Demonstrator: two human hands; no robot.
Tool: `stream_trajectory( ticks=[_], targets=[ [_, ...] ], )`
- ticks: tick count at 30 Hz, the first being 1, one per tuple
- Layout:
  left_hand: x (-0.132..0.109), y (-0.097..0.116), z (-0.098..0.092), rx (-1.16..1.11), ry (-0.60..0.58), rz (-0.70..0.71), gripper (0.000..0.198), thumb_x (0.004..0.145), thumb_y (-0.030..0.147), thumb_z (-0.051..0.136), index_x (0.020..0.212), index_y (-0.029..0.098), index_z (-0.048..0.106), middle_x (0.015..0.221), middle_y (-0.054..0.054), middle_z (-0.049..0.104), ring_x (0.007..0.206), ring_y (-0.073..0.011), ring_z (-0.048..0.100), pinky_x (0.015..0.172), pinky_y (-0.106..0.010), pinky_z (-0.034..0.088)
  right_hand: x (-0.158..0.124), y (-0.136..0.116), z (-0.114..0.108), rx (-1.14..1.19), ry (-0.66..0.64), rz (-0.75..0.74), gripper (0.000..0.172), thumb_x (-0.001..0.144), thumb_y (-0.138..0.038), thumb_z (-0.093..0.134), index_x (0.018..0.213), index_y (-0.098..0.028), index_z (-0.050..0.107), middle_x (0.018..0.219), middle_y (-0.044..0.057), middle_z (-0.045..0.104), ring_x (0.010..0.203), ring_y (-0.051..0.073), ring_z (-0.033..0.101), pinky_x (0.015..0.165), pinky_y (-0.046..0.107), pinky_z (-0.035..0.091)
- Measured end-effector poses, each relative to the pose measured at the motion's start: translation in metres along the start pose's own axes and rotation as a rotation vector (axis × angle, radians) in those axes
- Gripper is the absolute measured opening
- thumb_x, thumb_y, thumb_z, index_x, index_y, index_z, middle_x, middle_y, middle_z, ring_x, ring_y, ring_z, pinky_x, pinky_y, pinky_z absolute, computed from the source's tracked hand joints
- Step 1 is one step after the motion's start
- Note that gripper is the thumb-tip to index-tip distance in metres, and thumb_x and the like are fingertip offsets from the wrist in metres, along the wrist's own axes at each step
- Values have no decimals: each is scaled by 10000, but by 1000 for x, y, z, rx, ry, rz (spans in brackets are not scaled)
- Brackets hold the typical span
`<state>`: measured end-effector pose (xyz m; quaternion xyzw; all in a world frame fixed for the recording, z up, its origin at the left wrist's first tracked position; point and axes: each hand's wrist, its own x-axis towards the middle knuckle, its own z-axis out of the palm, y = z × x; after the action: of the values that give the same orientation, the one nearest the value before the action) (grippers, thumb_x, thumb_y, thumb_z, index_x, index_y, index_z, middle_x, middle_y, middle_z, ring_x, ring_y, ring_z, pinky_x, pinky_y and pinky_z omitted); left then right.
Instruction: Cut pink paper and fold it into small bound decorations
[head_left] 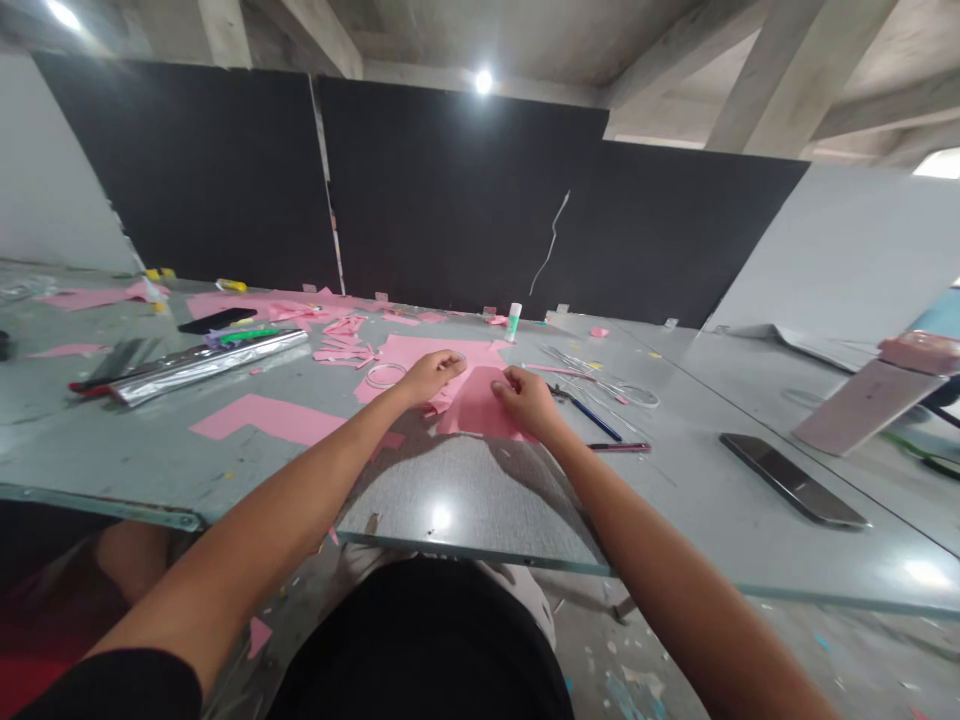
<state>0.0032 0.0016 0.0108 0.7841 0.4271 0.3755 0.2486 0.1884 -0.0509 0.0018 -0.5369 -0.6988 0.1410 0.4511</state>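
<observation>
A pink sheet of paper lies in front of me at the table's near side, over a larger pink sheet. My right hand is closed at its right edge, with thumb and fingers together on the paper. My left hand is pinched just left of the sheet, above crumpled pink paper; what its fingertips hold is too small to tell. Beside the left wrist lies a coil of thin wire. Right of my right hand are pliers with dark blue handles and a dark pen.
A glue stick stands behind the sheets. Loose wires lie to the right, with a phone and a pink bottle farther over. On the left are pink scraps and a silver foil roll. A black panel rises behind.
</observation>
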Motion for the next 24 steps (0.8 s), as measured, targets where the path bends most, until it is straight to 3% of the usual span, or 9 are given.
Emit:
stream_trajectory(
  ticks=[2, 3, 6, 9, 12, 15, 19, 21, 24],
  targets=[
    [0, 6, 5, -85, -148, 44, 282, 790, 418, 529, 866, 155, 594, 779, -12, 591, 667, -126, 530, 601, -229, 410, 0, 1, 0, 56, 28, -10, 186, 700, -363, 472, 725, -184, 517, 595, -30, 469, 575, 129, 413, 570, 249, 310],
    [1, 8, 7, -80, -164, 71, 276, 758, 413, 577, 842, 151, 594, 759, -6, 581, 667, -127, 526, 603, -228, 408, 0, 2, 0, 77, 47, -9, 211, 711, -370, 469, 771, -178, 533, 611, -23, 495, 580, 133, 428, 576, 250, 324],
    [1, 8, 5, -28, 5, 70, 224, 799, 362, 535, 836, 151, 603, 780, -26, 600, 733, -147, 552, 664, -239, 417, 3, 9, -6, 44, 134, 23, 272, 762, -342, 437, 934, -169, 556, 715, 23, 585, 635, 164, 495, 612, 269, 363],
    [0, 1, -2, 180, 202, -56, 250, 839, 338, 477, 951, 167, 620, 933, -76, 638, 852, -186, 586, 747, -270, 414, 5, 22, -15, -229, 144, 131, 307, 791, -234, 403, 1044, -174, 567, 835, 89, 626, 748, 220, 551, 669, 317, 378],
    [-3, -4, -7, 461, 45, -155, 354, 699, 428, 650, 941, 170, 650, 1051, -129, 635, 957, -254, 585, 780, -289, 404, 4, 35, -20, -513, 37, 245, 391, 769, -148, 429, 1134, -147, 570, 955, 167, 611, 878, 283, 558, 736, 375, 379],
    [-6, -7, -8, 562, -182, -235, 450, 580, 498, 724, 900, 189, 661, 970, -119, 671, 919, -269, 609, 729, -276, 403, 3, 37, -17, -620, 53, 232, 457, 755, -160, 496, 1208, -146, 553, 1086, 209, 552, 1008, 330, 510, 810, 427, 372],
    [-2, -16, -6, 459, -210, -223, 439, 550, 394, 765, 916, 192, 631, 912, -81, 681, 832, -240, 620, 666, -264, 403, 6, 26, -6, -497, 132, 16, 364, 793, -250, 511, 1136, -189, 616, 1127, 165, 533, 1053, 305, 480, 887, 437, 359],
    [2, -22, -4, 335, -153, -185, 412, 542, 303, 777, 898, 178, 611, 887, -68, 664, 797, -216, 608, 653, -261, 412, 9, 21, 0, -343, 90, -61, 315, 802, -264, 499, 1071, -186, 644, 1069, 130, 566, 982, 250, 519, 876, 389, 386],
    [5, -22, -1, 80, 4, -136, 411, 557, 193, 766, 919, 167, 575, 848, -39, 619, 741, -160, 580, 635, -246, 431, 10, 21, 7, -129, 14, -41, 280, 790, -265, 490, 998, -177, 654, 965, 82, 610, 820, 179, 558, 775, 318, 434]
  ],
)
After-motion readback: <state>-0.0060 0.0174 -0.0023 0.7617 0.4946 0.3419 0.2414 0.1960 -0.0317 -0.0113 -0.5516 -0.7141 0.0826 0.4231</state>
